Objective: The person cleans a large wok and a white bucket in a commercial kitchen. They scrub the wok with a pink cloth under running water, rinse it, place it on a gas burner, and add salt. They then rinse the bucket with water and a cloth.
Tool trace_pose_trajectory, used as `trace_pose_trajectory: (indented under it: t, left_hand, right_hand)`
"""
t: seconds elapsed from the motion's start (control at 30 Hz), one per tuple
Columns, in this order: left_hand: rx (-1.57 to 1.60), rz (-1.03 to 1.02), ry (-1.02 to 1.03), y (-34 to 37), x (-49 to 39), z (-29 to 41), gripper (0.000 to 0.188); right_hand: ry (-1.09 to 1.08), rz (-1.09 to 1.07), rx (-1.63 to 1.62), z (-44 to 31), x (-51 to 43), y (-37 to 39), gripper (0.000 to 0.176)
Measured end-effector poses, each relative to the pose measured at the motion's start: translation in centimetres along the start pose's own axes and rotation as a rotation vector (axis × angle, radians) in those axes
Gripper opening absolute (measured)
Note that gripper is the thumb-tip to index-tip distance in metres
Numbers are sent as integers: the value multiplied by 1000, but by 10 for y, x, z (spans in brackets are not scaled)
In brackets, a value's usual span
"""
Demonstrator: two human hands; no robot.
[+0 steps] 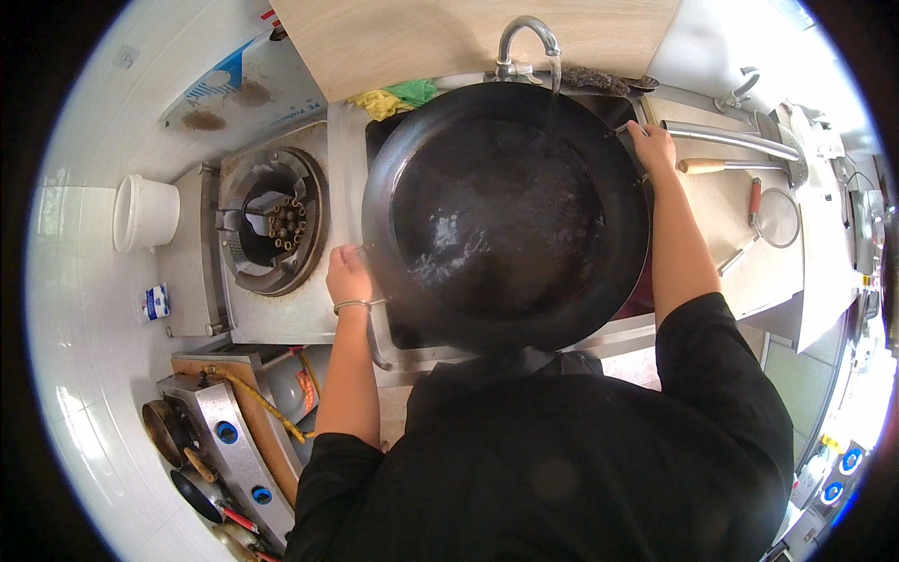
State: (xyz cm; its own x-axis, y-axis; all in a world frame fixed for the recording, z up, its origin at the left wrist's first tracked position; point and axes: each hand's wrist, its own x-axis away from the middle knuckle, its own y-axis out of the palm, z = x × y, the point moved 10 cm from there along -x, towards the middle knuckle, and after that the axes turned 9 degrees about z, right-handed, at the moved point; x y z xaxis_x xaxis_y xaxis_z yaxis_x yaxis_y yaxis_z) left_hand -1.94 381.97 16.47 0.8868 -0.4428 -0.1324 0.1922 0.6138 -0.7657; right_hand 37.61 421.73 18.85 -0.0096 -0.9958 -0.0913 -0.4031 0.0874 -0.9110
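A large dark wok (502,218) rests or hangs over the sink (383,351), held at both sides. My left hand (348,275) grips its left wire handle, with a metal bracelet at the wrist. My right hand (652,149) is closed around the handle at the upper right. From the curved chrome faucet (530,28) behind the wok, a thin stream of water falls toward its far inner wall. Light reflections or wet patches show on the lower left of the wok's inside. Whether the wok touches the sink's rim cannot be told.
A gas wok burner (270,221) stands at the left, beside a white bucket (147,213). Yellow (379,104) and green cloths (412,91) lie behind the sink. On the right counter are a metal-tubed utensil (730,137), a wooden-handled tool (702,166) and a strainer (777,218).
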Motion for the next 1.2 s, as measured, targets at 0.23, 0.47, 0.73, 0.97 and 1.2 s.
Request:
trace_pose_trajectory:
  t: [0.23,0.47,0.73,0.97,1.2]
  left_hand:
    - [-40,-6,-12,1,0,-3,26]
    - [-65,-25,-33,-1,1,-1,24]
    - [97,190,532,0,-28,122,24]
    - [693,-774,-66,168,-26,213,24]
    - [823,-888,-583,245,-10,243,29]
  right_hand:
    - [8,17,-24,-2,3,-3,43]
    - [-7,-4,9,-3,2,-3,44]
    - [-9,12,5,0,1,0,46]
    - [-27,99,-88,-7,7,-11,41]
    - [-26,169,-77,-11,13,-20,36]
